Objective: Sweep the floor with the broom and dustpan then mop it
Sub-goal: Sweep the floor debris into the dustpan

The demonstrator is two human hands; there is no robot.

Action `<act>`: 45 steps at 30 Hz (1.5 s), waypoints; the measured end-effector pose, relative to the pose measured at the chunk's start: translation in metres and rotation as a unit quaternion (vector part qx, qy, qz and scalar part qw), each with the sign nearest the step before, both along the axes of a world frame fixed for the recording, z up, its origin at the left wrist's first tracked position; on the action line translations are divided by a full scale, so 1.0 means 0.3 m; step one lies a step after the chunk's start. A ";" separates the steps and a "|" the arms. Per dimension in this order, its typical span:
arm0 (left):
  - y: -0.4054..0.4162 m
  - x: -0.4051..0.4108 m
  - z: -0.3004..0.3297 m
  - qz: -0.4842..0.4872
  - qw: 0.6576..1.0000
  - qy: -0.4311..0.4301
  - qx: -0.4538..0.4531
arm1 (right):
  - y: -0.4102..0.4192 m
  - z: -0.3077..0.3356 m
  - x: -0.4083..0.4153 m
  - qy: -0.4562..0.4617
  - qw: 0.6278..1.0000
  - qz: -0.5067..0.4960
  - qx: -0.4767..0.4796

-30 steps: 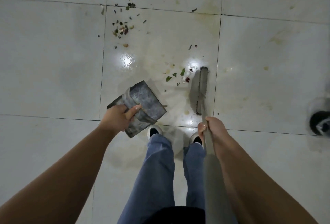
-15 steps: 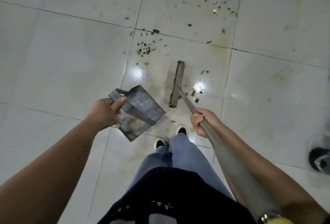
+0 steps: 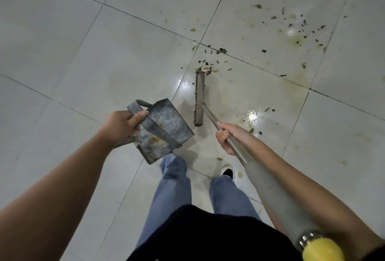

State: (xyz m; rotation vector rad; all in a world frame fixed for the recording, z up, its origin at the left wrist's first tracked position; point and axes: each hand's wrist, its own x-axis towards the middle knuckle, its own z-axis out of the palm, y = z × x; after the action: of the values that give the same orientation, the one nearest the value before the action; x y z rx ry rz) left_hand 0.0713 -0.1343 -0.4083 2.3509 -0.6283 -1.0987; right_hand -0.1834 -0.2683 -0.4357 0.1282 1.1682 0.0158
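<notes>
On the tiled floor (image 3: pixel 87 56) ahead of our feet, the broom (image 3: pixel 199 99) rests with its head flat on the tile, bristles edged with green bits and a small clump of debris (image 3: pixel 206 70) at its far end. Our right hand (image 3: pixel 226 135) grasps the metal handle, fingers wrapped round it; our left hand (image 3: pixel 123 126) grips the strap handle of the metal dustpan (image 3: pixel 166 129), which hangs tilted just beside the broom head, clear of the floor as far as we can judge. To do this well, we should set the pan's lip flat on the tile and draw the scattered leaf scraps (image 3: pixel 295 29) farther off to the right into one pile before scooping. The wet, glaring patches make small crumbs hard to tell from stains, the mop is nowhere in view, and the handle's yellow end (image 3: pixel 321 250) runs out of frame.
</notes>
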 end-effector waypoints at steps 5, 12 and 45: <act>-0.017 0.213 -0.053 -0.047 0.998 -0.012 0.046 | -0.055 -0.043 0.185 0.121 0.983 0.123 -0.066; -0.068 0.468 -0.096 -0.059 0.997 -0.001 0.052 | -0.136 -0.100 0.385 0.156 0.978 0.111 -0.080; -0.978 1.262 -0.419 -0.118 0.992 0.019 0.040 | -0.986 -0.496 1.235 0.234 0.868 0.365 -0.243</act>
State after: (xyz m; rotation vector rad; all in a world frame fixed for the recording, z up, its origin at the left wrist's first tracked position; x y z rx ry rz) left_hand 0.4500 -0.4277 -0.5341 2.3606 -0.8812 -1.2885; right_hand 0.1871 -0.5641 -0.5844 -0.8076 1.6125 0.3756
